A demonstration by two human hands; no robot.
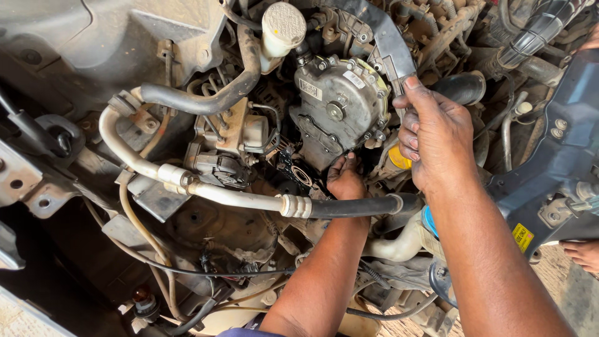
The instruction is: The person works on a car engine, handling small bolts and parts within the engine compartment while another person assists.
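I look down into a car's engine bay. My left hand [345, 178] reaches deep under a round grey metal unit [340, 106], fingers curled against its dark lower edge, just above a black hose [355, 207]. My right hand [435, 137] is higher, at the right side of that unit, closed around a slim object with a yellow part [399, 159] that is mostly hidden by the fingers. Its thumb presses on a flat grey metal bracket [390, 47] that slants up over the unit.
A silver pipe [231, 196] joins the black hose across the middle. A curved rubber hose [206, 100] and a white reservoir cap [282, 25] lie above left. A ribbed black duct [533, 34] and a dark blue body panel [561, 150] stand at the right. Someone's bare toes [583, 253] show beside it.
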